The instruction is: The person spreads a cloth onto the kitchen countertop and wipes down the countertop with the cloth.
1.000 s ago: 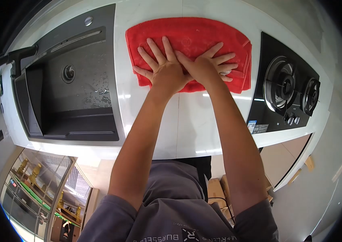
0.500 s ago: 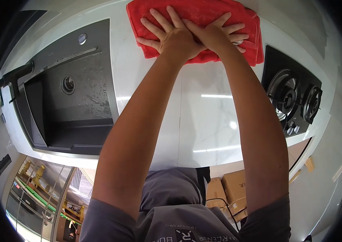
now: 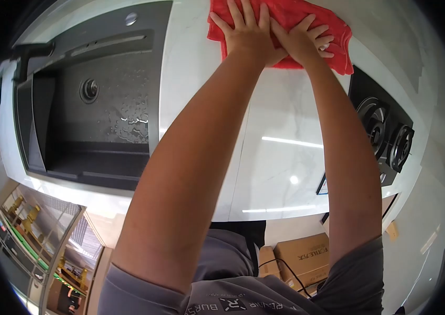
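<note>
A red cloth lies spread on the white countertop at the top of the view. My left hand presses flat on its left half, fingers spread and pointing away from me. On the right half rests my right hand, its fingers fanned out toward the upper right. The thumb side of the right hand lies close against the left hand. A small pale spot shows near the right fingers; I cannot make out what it is.
To the left is a dark sink with water drops, a drain and a black faucet. A black gas stove sits on the right. Below the counter stand cardboard boxes.
Both hands and the cloth have shifted right across the counter, and the cloth is more bunched. The whole view has also turned a little.
</note>
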{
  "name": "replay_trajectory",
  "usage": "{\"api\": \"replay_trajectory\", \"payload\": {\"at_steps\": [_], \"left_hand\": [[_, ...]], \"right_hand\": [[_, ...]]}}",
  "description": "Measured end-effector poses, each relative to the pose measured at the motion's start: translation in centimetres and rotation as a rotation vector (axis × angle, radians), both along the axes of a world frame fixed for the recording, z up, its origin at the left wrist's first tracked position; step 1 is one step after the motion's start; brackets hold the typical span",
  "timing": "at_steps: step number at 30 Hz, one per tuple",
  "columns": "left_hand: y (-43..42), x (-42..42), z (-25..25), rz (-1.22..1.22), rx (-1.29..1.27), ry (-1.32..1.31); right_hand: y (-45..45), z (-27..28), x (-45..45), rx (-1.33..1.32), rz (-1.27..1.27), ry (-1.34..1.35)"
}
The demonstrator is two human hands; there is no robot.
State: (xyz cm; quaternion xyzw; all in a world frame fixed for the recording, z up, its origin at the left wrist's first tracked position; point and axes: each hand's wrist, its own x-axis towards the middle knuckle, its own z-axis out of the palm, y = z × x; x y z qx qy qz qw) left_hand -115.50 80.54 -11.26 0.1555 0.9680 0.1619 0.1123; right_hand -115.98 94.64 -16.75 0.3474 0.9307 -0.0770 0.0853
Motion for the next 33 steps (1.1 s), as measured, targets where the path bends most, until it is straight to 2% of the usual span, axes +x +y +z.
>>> {"api": "replay_trajectory", "payload": {"at_steps": [1,2,3,5,9,14,23,27,33], "left_hand": [[-0.9,1.0,-0.5,-0.091,0.014,0.017],[-1.2,2.1,-3.3,-0.14,-0.082,0.07],[-1.8,3.5,-4.0,-0.127,-0.081,0.074],[-3.1,6.1,-3.7,-0.157,-0.06,0.093],[-6.5,12.2,-3.0,-0.206,-0.086,0.124],[-10.5,19.4,-2.7,-0.239,0.046,0.188],[-15.0,30.6,-1.2,-0.295,0.044,0.091],[-15.7,32.1,0.0,-0.359,-0.043,-0.077],[-16.4,32.3,0.2,-0.447,-0.111,-0.106]], "right_hand": [[-0.7,0.2,1.2,0.004,0.014,0.003],[-1.3,0.4,3.1,-0.005,0.093,0.031],[-2.2,0.7,4.9,-0.016,0.172,0.062],[-3.9,0.5,8.2,0.021,0.195,0.125],[-7.4,1.9,14.5,0.004,0.155,0.052],[-11.1,3.1,21.9,-0.069,0.066,-0.107],[-15.1,5.4,32.6,-0.162,0.047,-0.3],[-16.1,6.5,34.6,-0.23,-0.01,-0.395],[-16.9,6.6,35.9,-0.278,-0.075,-0.37]]}}
